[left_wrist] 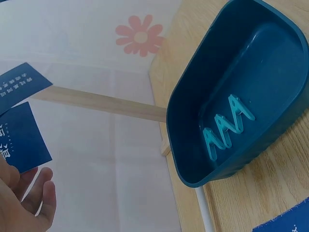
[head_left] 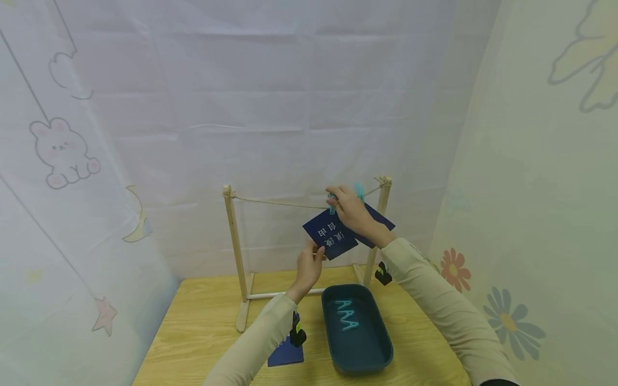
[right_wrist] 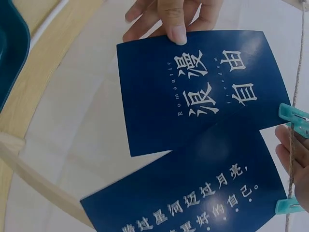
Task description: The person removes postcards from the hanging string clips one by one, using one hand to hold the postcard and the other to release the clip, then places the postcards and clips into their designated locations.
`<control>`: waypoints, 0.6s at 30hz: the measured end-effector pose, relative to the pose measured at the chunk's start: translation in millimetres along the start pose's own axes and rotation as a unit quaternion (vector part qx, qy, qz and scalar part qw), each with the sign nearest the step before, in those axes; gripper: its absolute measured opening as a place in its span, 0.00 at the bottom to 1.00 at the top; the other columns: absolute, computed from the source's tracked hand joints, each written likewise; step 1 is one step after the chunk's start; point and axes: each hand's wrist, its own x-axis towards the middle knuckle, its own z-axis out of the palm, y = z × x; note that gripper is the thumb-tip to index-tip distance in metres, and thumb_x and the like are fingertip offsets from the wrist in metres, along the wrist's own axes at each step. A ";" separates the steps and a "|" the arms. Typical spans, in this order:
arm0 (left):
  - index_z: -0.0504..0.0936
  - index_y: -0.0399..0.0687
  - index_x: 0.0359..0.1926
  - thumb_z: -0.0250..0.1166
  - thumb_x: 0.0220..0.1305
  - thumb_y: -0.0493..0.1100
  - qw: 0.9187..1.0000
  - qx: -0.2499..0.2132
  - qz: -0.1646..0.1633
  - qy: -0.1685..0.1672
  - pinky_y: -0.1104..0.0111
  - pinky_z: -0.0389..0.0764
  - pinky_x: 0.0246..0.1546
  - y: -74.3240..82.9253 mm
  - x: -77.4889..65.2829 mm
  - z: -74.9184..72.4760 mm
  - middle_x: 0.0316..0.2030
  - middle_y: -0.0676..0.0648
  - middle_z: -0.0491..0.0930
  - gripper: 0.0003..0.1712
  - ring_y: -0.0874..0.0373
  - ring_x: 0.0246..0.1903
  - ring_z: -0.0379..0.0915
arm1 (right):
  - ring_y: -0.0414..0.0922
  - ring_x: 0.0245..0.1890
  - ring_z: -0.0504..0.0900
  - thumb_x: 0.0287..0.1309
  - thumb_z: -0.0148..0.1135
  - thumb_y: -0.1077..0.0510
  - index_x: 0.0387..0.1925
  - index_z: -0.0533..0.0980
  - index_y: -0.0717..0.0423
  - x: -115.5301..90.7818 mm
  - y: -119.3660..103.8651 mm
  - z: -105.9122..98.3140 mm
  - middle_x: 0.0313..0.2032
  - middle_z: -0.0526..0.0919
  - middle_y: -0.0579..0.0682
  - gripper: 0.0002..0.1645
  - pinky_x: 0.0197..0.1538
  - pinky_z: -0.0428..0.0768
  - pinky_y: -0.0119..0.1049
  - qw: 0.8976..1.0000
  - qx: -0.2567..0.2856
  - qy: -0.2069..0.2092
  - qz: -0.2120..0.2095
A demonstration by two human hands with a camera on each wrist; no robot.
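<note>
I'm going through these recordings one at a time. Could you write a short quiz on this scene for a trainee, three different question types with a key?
1. Count: how many turquoise clips lie in the teal tray?
2. True or false: the left grip pinches the "Romantic freedom" card by an edge.
3. Multiple choice: where is the right grip?
A) Inside the tray
B) Up at the rope, by a clip
C) Flat on the tabletop

Key:
1. Three
2. True
3. B
</note>
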 end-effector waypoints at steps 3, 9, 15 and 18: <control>0.75 0.30 0.43 0.55 0.74 0.33 1.000 -0.006 -0.003 -0.004 0.56 0.84 0.35 -0.1 0.1 -1.0 0.36 0.35 0.82 0.06 0.44 0.31 0.84 | 0.57 0.42 0.79 0.73 0.52 0.62 0.63 0.69 0.71 -0.3 0.3 -0.2 0.52 0.75 0.68 0.22 0.45 0.80 0.49 1.000 0.021 -0.004 0.013; 0.75 0.28 0.43 0.54 0.74 0.33 1.000 -0.005 -0.004 -0.006 0.56 0.84 0.34 -0.4 0.0 -3.3 0.35 0.35 0.82 0.08 0.43 0.31 0.84 | 0.59 0.49 0.79 0.73 0.52 0.63 0.59 0.70 0.72 0.4 1.6 -1.2 0.53 0.76 0.67 0.20 0.50 0.79 0.51 0.998 0.056 -0.008 0.017; 0.75 0.29 0.42 0.54 0.74 0.33 1.000 -0.015 -0.008 -0.003 0.59 0.85 0.34 -0.4 -0.2 -2.8 0.34 0.35 0.81 0.07 0.42 0.31 0.84 | 0.55 0.46 0.81 0.71 0.55 0.64 0.56 0.72 0.69 1.2 3.6 -0.1 0.46 0.80 0.62 0.16 0.49 0.80 0.48 0.994 0.104 0.004 0.031; 0.75 0.30 0.42 0.55 0.73 0.32 0.999 -0.031 -0.020 -0.004 0.61 0.85 0.33 -0.4 -0.6 -1.3 0.35 0.35 0.81 0.06 0.43 0.31 0.83 | 0.55 0.46 0.81 0.69 0.56 0.67 0.54 0.73 0.68 0.3 0.4 -2.6 0.46 0.79 0.62 0.15 0.49 0.80 0.49 0.990 0.135 0.012 0.043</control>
